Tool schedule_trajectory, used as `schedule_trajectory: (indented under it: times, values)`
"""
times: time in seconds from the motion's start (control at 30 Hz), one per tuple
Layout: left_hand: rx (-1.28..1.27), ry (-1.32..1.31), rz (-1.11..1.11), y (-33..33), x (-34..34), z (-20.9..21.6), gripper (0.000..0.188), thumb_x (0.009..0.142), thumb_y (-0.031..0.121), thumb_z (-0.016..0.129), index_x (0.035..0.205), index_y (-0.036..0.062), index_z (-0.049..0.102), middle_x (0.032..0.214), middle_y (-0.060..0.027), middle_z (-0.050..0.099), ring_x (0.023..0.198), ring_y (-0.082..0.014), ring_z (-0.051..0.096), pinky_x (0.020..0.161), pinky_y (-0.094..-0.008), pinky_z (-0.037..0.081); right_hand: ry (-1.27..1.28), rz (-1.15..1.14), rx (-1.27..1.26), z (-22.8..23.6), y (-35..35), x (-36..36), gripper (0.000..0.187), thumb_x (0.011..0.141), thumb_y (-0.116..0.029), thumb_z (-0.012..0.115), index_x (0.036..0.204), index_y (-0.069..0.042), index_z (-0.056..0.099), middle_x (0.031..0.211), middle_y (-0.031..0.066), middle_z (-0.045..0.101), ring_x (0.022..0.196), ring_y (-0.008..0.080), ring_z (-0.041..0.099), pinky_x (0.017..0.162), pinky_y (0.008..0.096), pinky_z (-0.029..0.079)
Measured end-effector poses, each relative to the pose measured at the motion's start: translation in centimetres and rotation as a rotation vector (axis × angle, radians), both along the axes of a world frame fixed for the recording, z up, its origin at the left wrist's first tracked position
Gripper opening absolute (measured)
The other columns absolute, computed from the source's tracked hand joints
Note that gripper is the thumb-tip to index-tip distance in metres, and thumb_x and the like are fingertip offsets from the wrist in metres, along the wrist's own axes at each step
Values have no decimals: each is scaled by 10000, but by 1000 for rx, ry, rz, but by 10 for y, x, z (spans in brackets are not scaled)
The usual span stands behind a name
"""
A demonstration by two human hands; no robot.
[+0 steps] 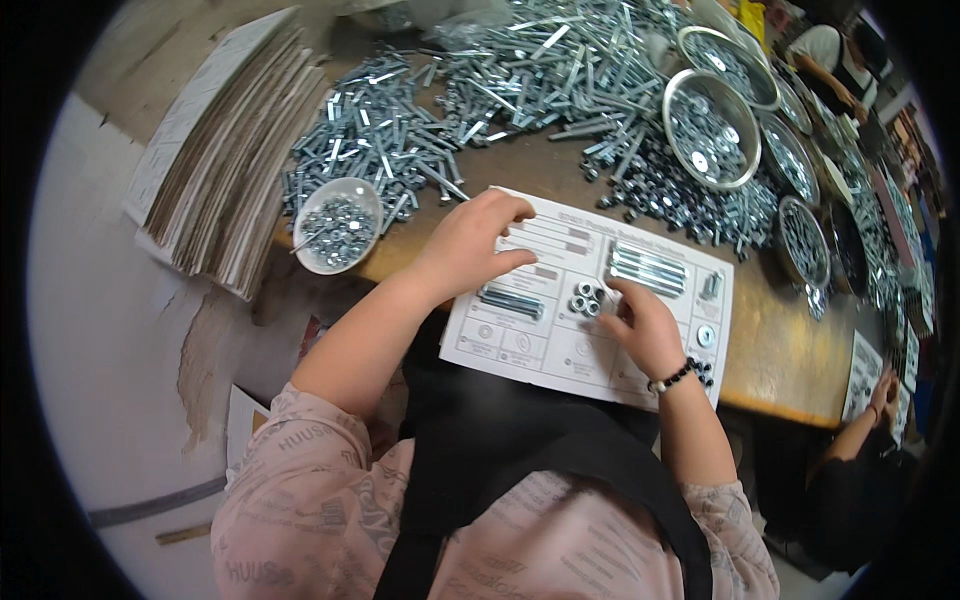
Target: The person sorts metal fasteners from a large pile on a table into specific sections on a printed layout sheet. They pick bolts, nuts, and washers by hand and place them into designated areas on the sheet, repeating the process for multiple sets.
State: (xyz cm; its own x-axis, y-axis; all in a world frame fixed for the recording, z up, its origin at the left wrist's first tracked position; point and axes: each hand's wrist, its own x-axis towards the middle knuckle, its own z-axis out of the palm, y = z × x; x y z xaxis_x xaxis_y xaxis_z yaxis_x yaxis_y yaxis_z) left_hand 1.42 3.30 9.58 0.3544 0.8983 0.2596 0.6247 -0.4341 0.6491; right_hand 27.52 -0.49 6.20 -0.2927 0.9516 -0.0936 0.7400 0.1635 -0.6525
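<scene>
A white printed card [630, 225] with outlined sections lies on the table in front of me. My left hand [475, 240] is over its upper left corner, thumb and fingers apart, with nothing visible in them. My right hand [645, 325] reaches over the card's middle, thumb and forefinger apart beside a cluster of several nuts [586, 299]. Above that hand lie several long shiny bolts [648, 268] side by side. Darker bolts [512, 302] rest at the card's left. Along its right side are small screws [712, 285], a washer [706, 336] and dark nuts [702, 373], partly behind my wrist.
Loose bolts [570, 65] heap across the back. A white bowl of small hardware [340, 225] stands left, near a tall stack of cards [230, 140]. Metal bowls [712, 128] and loose dark nuts [660, 195] are at the right. Another person's hand [885, 395] works farther right.
</scene>
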Motion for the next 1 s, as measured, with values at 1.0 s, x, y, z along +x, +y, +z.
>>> schedule_trajectory:
  times: [1.0]
  values:
    - [-29, 509, 379, -8, -144, -1, 187, 677, 82, 604, 858, 36, 585, 851, -124, 584, 790, -284, 580, 713, -373, 467, 186, -31, 151, 13, 4, 14, 253, 752, -118, 667, 985, -40, 607, 713, 75, 550, 625, 188, 519, 575, 296, 428]
